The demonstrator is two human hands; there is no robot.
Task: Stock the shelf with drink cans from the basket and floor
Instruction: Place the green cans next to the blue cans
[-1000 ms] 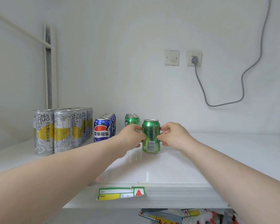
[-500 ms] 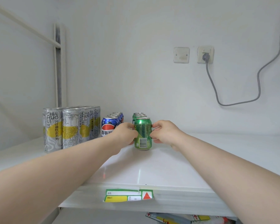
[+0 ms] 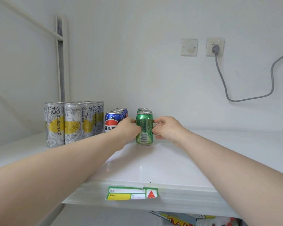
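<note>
Grey cable (image 3: 272, 79) plugged into wall socket (image 3: 214, 47); below, perhaps coloured packaging (image 3: 178, 220).

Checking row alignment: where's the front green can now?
Head view, centre: the green aluminium drink can stands upright on the white shelf, fronting its green row, right of the blue cola cans, held between left hand and right hand.

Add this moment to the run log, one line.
green can: upright on shelf, fronting green row | left hand: grips it | right hand: grips it

Both hands, left hand (image 3: 128, 128) and right hand (image 3: 167, 128), grip an upright green can (image 3: 144, 129) on the white shelf (image 3: 153, 167).
</note>
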